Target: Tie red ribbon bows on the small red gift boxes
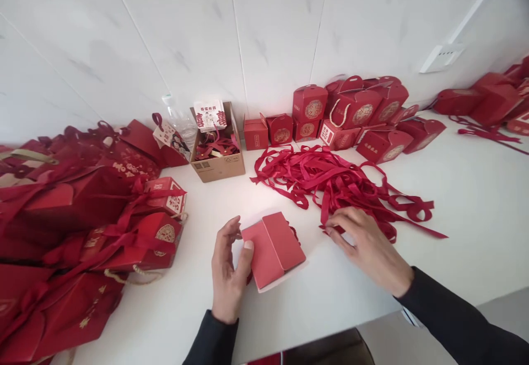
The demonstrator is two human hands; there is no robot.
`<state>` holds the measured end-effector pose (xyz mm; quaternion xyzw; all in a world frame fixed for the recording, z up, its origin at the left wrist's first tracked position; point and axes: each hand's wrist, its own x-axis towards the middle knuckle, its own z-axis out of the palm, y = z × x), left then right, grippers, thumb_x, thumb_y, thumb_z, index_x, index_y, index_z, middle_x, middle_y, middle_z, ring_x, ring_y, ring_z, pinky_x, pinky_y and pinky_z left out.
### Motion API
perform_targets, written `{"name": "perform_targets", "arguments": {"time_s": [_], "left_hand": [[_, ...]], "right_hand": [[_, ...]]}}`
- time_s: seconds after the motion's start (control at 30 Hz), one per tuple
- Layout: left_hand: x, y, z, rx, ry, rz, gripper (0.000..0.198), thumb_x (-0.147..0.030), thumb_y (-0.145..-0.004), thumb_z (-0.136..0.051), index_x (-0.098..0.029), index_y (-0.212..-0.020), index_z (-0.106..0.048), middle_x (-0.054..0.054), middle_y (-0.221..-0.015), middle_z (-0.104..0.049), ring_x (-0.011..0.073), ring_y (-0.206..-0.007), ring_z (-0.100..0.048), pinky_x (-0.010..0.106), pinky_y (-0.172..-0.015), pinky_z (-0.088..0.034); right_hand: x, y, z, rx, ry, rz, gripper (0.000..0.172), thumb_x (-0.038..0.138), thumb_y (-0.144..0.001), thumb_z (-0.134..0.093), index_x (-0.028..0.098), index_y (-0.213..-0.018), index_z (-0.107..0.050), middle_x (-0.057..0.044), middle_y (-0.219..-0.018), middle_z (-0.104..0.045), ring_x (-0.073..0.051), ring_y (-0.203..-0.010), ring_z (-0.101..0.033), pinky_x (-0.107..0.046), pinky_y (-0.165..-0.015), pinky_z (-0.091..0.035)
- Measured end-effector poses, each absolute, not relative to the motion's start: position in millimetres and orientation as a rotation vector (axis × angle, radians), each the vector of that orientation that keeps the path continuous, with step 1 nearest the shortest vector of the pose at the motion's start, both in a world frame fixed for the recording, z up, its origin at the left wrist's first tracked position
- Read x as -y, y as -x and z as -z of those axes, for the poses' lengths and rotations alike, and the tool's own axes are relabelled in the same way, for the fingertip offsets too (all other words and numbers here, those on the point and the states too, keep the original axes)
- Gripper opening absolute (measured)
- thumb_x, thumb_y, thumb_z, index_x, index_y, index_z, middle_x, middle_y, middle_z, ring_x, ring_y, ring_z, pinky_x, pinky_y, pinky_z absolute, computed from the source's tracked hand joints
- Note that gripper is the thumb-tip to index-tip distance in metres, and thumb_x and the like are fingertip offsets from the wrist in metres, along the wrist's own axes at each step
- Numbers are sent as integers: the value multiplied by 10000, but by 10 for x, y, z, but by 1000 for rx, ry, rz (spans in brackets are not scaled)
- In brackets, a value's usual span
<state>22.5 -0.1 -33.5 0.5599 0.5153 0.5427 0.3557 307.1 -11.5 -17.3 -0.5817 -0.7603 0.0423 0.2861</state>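
Observation:
A small red box (pixel 268 249) lies on the white table, a flap across its upper face. At its left side is my left hand (pixel 231 266), thumb on the box's edge and fingers curled around the far side. Dark red cord shows behind the box's right edge. My right hand (pixel 363 246) is at the near edge of the heap of red ribbons (pixel 330 175), its thumb and fingertips pinched on the end of a red ribbon (pixel 325 205).
Tied red boxes and bags (pixel 140 244) fill the left side. Behind stand an open cardboard box (pixel 221 168) with a card and ribbons, a clear bottle (pixel 182 117) and a row of red boxes (pixel 359 109). More red boxes (pixel 496 98) lie far right.

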Motion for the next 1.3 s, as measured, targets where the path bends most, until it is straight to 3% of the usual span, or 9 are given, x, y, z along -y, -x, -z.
{"name": "perform_targets", "arguments": {"time_s": [0.13, 0.2, 0.43, 0.57, 0.63, 0.8, 1.03, 1.2, 1.3], "left_hand": [[103, -205, 182, -1297, -1600, -1429, 419, -377, -1014, -613, -295, -1422, -559, 103, -1431, -604, 263, -1266, -613, 403, -1045, -509], [119, -227, 93, -1289, -1747, -1396, 458, -322, -1003, -631, -309, -1449, -527, 105, -1468, -572, 273, -1319, -583, 443, -1098, -479], [244, -413, -111, -1709, -1996, -1290, 603, -245, -959, -649, -242, -1533, -466, 118, -1177, -605, 278, -1076, -636, 433, -909, -545], [350, -419, -237, -1703, -2310, -1332, 501, -119, -957, -596, -255, -1440, -585, 144, -1415, -575, 329, -1295, -541, 483, -1055, -446], [362, -394, -277, -1609, -2484, -1248, 413, -70, -940, -583, -254, -1301, -665, 102, -1360, -668, 328, -1285, -545, 523, -1136, -360], [336, -364, -284, -1636, -2588, -1093, 202, -109, -929, -624, -228, -1062, -720, 56, -1039, -785, 303, -1069, -601, 578, -1208, -231], [334, -421, -389, -1547, -2467, -1220, 204, -144, -945, -621, -271, -1050, -742, 78, -1248, -744, 372, -1341, -514, 675, -1216, -227], [293, -457, -433, -1420, -2350, -1198, 181, -196, -975, -614, -310, -1012, -750, 57, -1146, -759, 346, -1301, -555, 682, -1210, -245], [286, -476, -431, -1423, -2326, -1184, 162, -216, -981, -617, -303, -1018, -749, 58, -1162, -753, 342, -1312, -546, 679, -1208, -251]], "right_hand": [[200, -3042, -68, 1930, 1523, -84, 107, 298, -1046, -519, 245, -1016, -607, -101, -1053, -709, -326, -1032, -663, -531, -913, -528], [291, -2980, -220, 1891, 1509, -103, 90, 322, -1066, -512, 264, -1059, -580, -85, -1068, -710, -297, -1042, -671, -468, -893, -547], [593, -2656, -513, 1855, 1442, -505, 105, 390, -1051, -565, 331, -1014, -644, -1, -936, -721, -212, -842, -708, -336, -765, -591], [581, -2585, -545, 1766, 1521, -782, 211, 496, -1017, -596, 336, -1057, -727, -6, -1007, -782, -221, -897, -747, -306, -757, -621], [547, -2564, -553, 1716, 1570, -904, 264, 547, -998, -603, 328, -1056, -738, -7, -1005, -790, -219, -876, -748, -280, -675, -612], [493, -2503, -584, 1679, 1649, -1072, 254, 540, -1009, -583, 322, -1026, -712, 25, -926, -770, -183, -803, -702, -257, -641, -553], [491, -2468, -678, 1653, 1616, -1070, 138, 430, -1016, -611, 320, -1008, -695, 50, -918, -763, -160, -794, -686, -239, -590, -497], [440, -2445, -661, 1648, 1557, -1080, 121, 404, -1014, -611, 313, -1019, -692, 45, -943, -773, -158, -787, -695, -249, -565, -483], [418, -2437, -625, 1644, 1502, -1096, 92, 373, -1016, -610, 320, -1025, -686, 62, -944, -775, -144, -816, -706, -245, -652, -519]]}}
